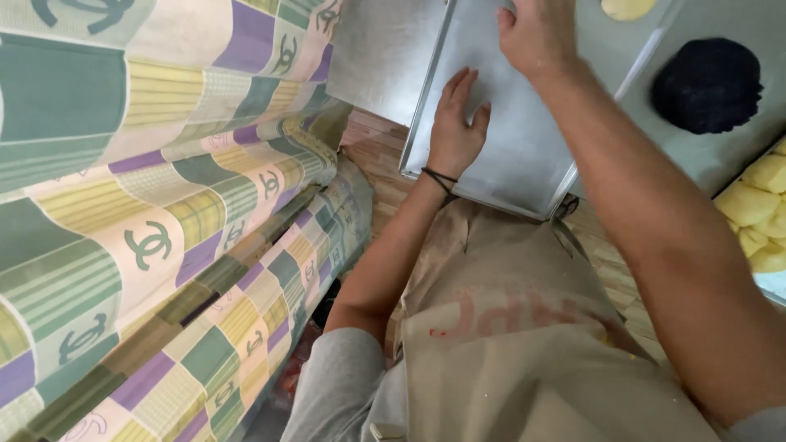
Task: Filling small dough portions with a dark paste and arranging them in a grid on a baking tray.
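— Hands first: where are they?

— Both are on a shallow metal tray (508,155) in the upper middle of the frame. The left hand (454,131) lies flat on the tray's bare surface, fingers straight and close together, palm down, gripping nothing. A dark band (440,178) circles its wrist.

— And the other?

— The right hand (536,33) sits at the top edge of the frame, pressed on the same tray further up. Its fingers run out of view, so I cannot tell whether they curl around anything.

— What surrounds the tray?

— A second sheet of grey metal (381,53) lies just left of it, overlapped by its rim. At the upper right rests a dark round lump (708,84) on a grey surface, with a pale yellow disc (627,7) near the top edge. Yellow dough pieces (757,209) crowd the right edge.

— Below?

— A beige apron (508,327) fills the lower middle, stained with faded red. Patterned cloth (155,229) in green, purple and cream covers the left half.
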